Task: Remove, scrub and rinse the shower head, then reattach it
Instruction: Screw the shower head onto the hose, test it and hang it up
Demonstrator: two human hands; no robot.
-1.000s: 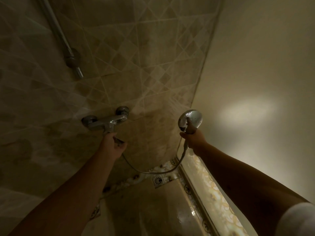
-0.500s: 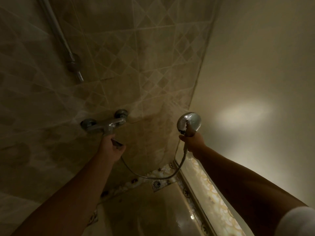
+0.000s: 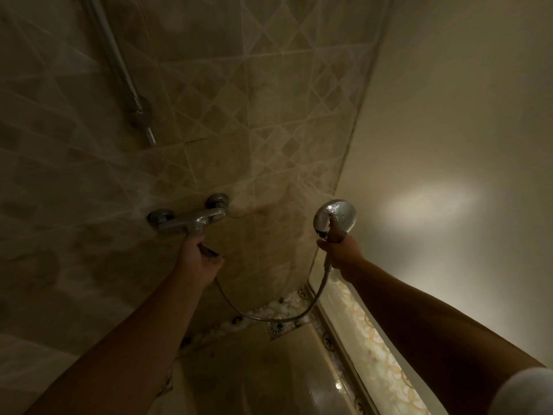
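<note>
The round chrome shower head (image 3: 338, 215) is wet with drops and held up near the corner of the tiled wall. My right hand (image 3: 339, 250) grips its handle just below the head. A metal hose (image 3: 269, 317) loops down from the handle and back toward the tap. My left hand (image 3: 199, 259) grips the lever under the chrome mixer tap (image 3: 188, 221) on the wall.
A chrome riser rail (image 3: 119, 70) with a wall bracket runs up the tiled wall at upper left. A plain wall fills the right side. Below are the wet shower floor (image 3: 254, 378), a patterned border tile strip and a low sill (image 3: 359, 333).
Both hands hold the same things as before. The view has shifted slightly; the hands and shower head have barely moved.
</note>
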